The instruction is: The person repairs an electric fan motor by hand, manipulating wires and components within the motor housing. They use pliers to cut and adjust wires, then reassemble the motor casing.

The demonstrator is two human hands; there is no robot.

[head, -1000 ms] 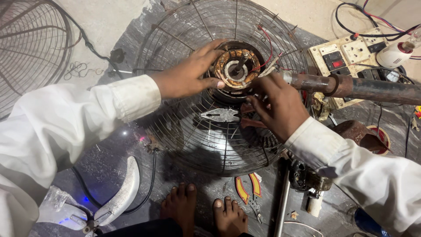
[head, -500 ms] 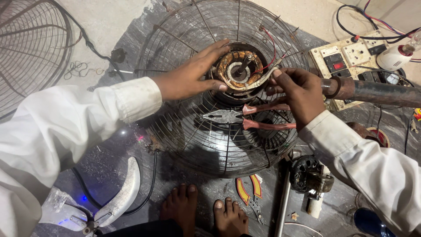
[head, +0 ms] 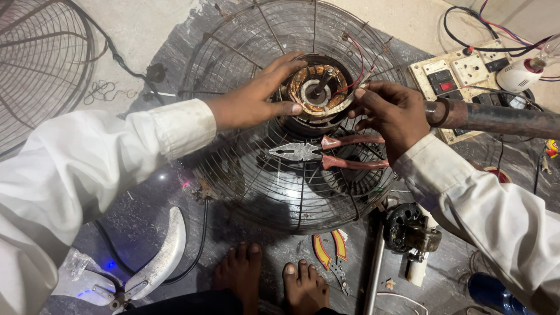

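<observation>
A round wire fan guard (head: 256,175) lies flat on the floor with a fan motor (head: 318,90) of copper windings at its centre. My left hand (head: 256,99) grips the motor's left side, thumb on its front edge. My right hand (head: 391,114) holds the motor's right edge, fingers curled at the rim by the red wires (head: 359,64). Pliers with reddish handles (head: 326,153) rest loose on the guard just below the motor, untouched.
A second wire guard (head: 41,64) lies at far left. A switch board (head: 461,76) with cables and a rusty pipe (head: 496,119) sit at right. A fan blade (head: 157,265), small cutters (head: 329,251), another motor part (head: 408,230) and my bare feet (head: 268,280) are near the bottom.
My right hand let go of the pliers on the guard and rose to the motor's right edge. My left hand stayed on the motor.
</observation>
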